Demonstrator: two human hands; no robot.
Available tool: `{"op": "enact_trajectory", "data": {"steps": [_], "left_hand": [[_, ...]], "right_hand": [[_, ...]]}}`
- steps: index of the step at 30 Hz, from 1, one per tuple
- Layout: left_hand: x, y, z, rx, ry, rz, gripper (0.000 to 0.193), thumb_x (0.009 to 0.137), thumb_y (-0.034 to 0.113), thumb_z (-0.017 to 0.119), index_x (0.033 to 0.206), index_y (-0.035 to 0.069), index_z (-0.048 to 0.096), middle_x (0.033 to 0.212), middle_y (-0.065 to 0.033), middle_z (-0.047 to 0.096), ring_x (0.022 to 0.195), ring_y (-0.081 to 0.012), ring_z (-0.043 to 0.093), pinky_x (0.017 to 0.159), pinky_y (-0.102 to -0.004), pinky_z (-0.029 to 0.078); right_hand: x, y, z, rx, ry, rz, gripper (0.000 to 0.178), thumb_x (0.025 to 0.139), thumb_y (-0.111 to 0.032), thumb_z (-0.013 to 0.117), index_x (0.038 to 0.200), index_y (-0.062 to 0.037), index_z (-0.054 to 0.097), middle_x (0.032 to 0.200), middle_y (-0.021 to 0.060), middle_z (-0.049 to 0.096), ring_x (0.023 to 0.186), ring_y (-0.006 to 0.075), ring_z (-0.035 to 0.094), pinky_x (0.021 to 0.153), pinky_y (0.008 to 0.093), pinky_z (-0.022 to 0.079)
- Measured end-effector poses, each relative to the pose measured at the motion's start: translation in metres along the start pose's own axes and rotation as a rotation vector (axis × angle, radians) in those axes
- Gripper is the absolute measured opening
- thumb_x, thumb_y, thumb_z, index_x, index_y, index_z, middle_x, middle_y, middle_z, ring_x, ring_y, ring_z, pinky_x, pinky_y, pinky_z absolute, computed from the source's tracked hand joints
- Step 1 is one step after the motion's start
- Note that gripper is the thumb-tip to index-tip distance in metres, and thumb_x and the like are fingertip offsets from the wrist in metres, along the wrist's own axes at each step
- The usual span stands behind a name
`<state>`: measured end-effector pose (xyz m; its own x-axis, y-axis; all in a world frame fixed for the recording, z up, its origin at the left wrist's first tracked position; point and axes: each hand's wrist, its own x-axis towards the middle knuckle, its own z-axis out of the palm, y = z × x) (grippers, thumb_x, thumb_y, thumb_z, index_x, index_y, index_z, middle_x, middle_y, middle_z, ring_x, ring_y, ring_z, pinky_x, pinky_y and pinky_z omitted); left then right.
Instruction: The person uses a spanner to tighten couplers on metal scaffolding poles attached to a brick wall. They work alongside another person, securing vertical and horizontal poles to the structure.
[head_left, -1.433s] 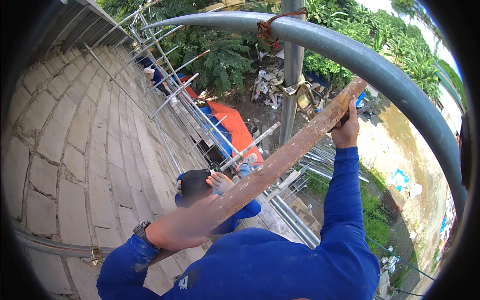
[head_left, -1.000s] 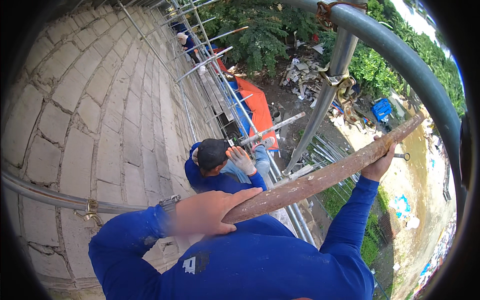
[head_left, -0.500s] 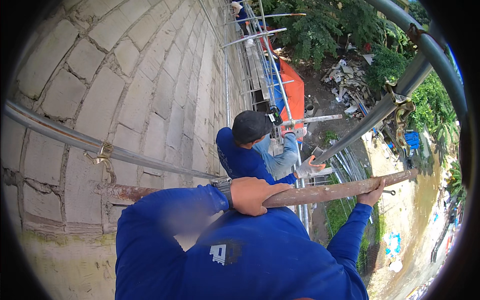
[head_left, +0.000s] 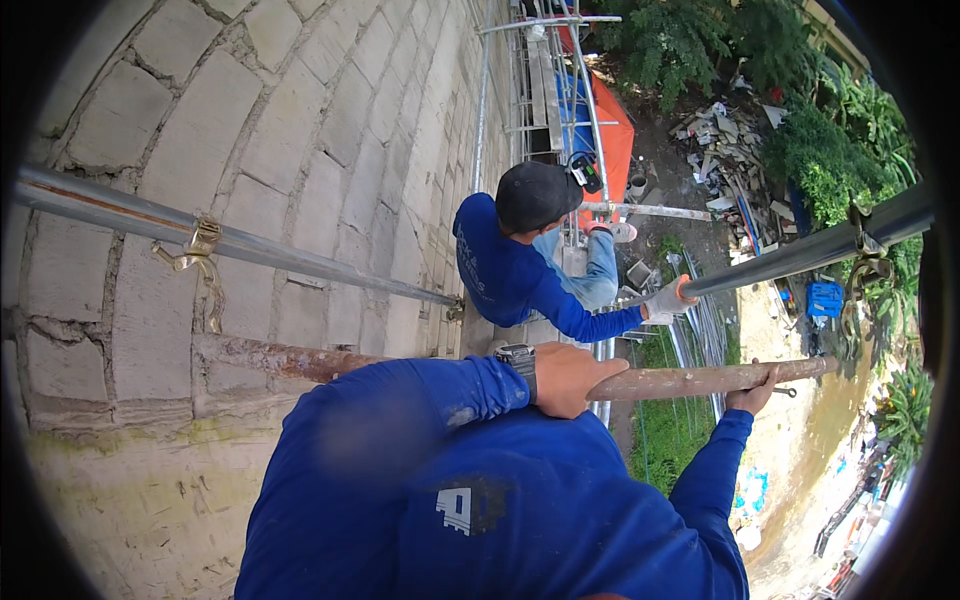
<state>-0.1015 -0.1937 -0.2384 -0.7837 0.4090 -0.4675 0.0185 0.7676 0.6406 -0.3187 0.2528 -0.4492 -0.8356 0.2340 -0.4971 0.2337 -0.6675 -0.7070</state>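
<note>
A long rusty scaffold pipe lies crosswise in front of my chest. My left hand, with a watch at the wrist, is closed over its middle; my left forearm covers part of the pipe. Farther right, the fingers of my right hand wrap round the pipe near its end. A wrench sticks out beside that hand; how it is held is hidden. Just beyond the pipe sits a co-worker in a blue shirt and black cap, one gloved hand on a grey steel tube.
A block wall rises on the left. Before it runs another steel tube with a brass-coloured clamp; a second clamp hangs on the right tube. Scaffolding extends ahead. Far below lie rubble and an orange tarp.
My view has shifted, so the co-worker appears farther right and higher. The steel tube at the right now slants less steeply, with the co-worker's hand still on it. Both my hands keep their hold.
</note>
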Motion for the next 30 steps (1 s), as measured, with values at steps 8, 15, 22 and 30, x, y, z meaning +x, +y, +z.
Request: {"op": "enact_trajectory", "data": {"steps": [8,15,22,30], "left_hand": [[0.036,-0.031,0.017,-0.056,-0.075,0.046,0.086,0.08,0.023,0.071,0.158,0.02,0.036,0.109,-0.0221,0.072,0.097,-0.0425,0.07,0.086,-0.0539,0.052],[0.077,-0.104,0.087,-0.233,-0.096,0.065,0.08,0.077,0.026,0.076,0.15,0.016,0.046,0.121,-0.023,0.069,0.11,-0.0413,0.067,0.093,-0.0501,0.051],[0.101,-0.159,0.155,-0.264,-0.193,-0.002,0.061,0.077,0.024,0.074,0.134,0.013,0.056,0.113,-0.0239,0.072,0.105,-0.0428,0.069,0.091,-0.0502,0.052],[0.12,-0.179,0.162,-0.21,-0.258,0.002,0.056,0.078,0.022,0.073,0.131,0.008,0.056,0.112,-0.0228,0.071,0.107,-0.0409,0.068,0.091,-0.0476,0.051]], "right_hand": [[0.028,-0.016,-0.026,-0.033,0.067,-0.136,0.046,0.1,-0.044,0.065,0.11,0.0007,0.063,0.098,0.0129,0.067,0.092,0.0265,0.065,0.088,0.0454,0.056],[-0.002,-0.015,-0.025,-0.1,0.125,-0.168,0.042,0.096,-0.043,0.074,0.11,-0.0046,0.061,0.091,0.0114,0.067,0.082,0.0256,0.066,0.077,0.0428,0.058],[-0.055,-0.003,-0.002,-0.282,0.223,-0.334,0.038,0.096,-0.033,0.076,0.101,0.0036,0.066,0.088,0.015,0.07,0.074,0.0239,0.069,0.069,0.0397,0.059],[-0.088,-0.002,0.005,-0.297,0.272,-0.373,0.034,0.096,-0.027,0.076,0.105,0.004,0.065,0.087,0.015,0.071,0.072,0.0226,0.07,0.066,0.0389,0.058]]}}
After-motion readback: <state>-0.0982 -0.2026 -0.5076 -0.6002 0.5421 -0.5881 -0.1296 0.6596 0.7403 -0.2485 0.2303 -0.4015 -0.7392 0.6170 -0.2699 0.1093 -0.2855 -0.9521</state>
